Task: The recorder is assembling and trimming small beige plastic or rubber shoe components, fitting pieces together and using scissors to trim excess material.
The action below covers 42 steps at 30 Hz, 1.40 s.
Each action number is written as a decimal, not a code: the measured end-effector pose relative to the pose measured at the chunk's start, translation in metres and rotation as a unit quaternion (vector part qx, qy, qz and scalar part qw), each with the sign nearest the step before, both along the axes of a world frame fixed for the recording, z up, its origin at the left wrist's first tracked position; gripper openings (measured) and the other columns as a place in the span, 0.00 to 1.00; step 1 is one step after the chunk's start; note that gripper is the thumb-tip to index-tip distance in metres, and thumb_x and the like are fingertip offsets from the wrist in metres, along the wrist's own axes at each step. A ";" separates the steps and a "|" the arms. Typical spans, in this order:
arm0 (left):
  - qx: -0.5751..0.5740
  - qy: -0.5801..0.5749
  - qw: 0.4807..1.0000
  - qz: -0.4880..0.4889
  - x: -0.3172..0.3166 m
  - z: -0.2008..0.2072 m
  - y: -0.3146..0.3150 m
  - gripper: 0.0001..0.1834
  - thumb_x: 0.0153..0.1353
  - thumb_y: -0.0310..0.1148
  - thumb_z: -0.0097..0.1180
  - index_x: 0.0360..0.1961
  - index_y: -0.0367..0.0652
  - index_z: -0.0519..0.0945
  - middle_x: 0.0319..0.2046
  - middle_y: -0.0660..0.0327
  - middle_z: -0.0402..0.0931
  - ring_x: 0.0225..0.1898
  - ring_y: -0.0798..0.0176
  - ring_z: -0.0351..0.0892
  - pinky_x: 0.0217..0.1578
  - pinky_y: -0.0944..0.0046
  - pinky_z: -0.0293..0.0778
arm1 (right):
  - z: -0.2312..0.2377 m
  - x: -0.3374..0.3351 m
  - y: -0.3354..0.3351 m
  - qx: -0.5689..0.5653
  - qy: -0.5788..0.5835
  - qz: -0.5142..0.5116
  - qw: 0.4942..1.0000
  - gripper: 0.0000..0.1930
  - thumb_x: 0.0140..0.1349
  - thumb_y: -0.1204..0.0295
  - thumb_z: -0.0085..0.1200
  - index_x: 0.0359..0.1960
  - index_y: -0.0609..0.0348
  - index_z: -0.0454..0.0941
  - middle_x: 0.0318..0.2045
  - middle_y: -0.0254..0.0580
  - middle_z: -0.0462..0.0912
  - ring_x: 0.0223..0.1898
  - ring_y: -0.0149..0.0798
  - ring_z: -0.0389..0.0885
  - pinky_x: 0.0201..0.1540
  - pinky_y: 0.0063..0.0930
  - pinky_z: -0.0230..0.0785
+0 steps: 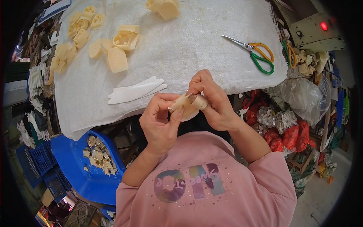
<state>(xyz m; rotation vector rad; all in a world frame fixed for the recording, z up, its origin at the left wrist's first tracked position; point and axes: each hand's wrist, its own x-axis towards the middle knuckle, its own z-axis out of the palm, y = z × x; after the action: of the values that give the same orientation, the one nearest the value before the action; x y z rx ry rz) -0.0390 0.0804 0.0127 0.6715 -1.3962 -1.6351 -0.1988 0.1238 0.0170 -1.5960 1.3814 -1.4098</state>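
Note:
My left hand [160,117] pinches one side of a cream curved piece [186,109], shaped like a small cup with a rounded flap. On its other side, my right hand [211,102] is closed on the upper edge, the thumb wrapped in a beige cover. Both hands are in front of my chest, just off the table's near edge. A few flat white strips [136,90] lie overlapped on the table, left of and beyond my hands. Further off sit more cream pieces [117,59] of the same look, some nested together.
White woven cloth [181,49] covers the table. Scissors [254,53] with one yellow and one green handle lie at the right. A blue chair [72,159] holding small beige pieces [101,156] stands at lower left. Red and clear plastic bags [298,136] crowd the right.

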 end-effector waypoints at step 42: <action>-0.065 -0.114 0.991 0.009 0.001 0.001 -0.003 0.07 0.56 0.27 0.61 0.34 0.36 0.78 0.48 0.50 0.72 0.45 0.67 0.72 0.43 0.66 0.70 | 0.005 0.000 0.015 0.127 -0.026 -0.029 0.991 0.06 0.57 0.70 0.51 0.30 0.58 0.70 0.30 0.42 0.67 0.34 0.41 0.65 0.40 0.32 0.56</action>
<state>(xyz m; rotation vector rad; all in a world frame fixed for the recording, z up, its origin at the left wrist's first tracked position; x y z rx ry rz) -0.0384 0.0773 0.0132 0.8103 -1.6392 -1.4742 -0.1989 0.1390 0.0218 -1.3559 1.5204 -1.2429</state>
